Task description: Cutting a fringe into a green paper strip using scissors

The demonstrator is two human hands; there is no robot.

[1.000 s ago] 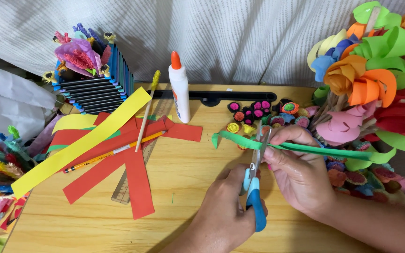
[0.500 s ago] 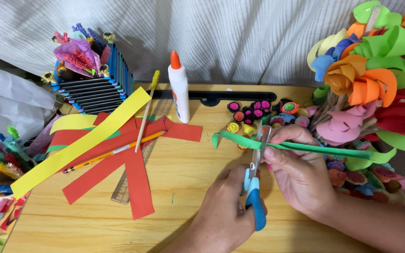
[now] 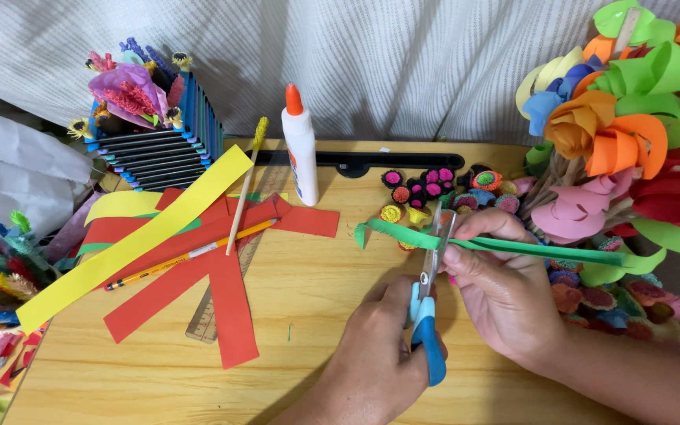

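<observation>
Scissors (image 3: 426, 315) in the left hand (image 3: 379, 358) bite a green paper strip (image 3: 513, 250) pinched by the right hand (image 3: 501, 295). Fingertips sit near the blades (a nick seems possible), and the limp strip could twist, skewing the cut.

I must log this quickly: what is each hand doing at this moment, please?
Left hand: closed on the blue-handled scissors, blades at the green paper strip.
Right hand: closed, pinching the green paper strip.

A light wooden table (image 3: 308, 291) fills the view beneath the grip; behind it hangs a pale ribbed curtain (image 3: 403, 55) in soft, shadow-streaked daylight.
</observation>
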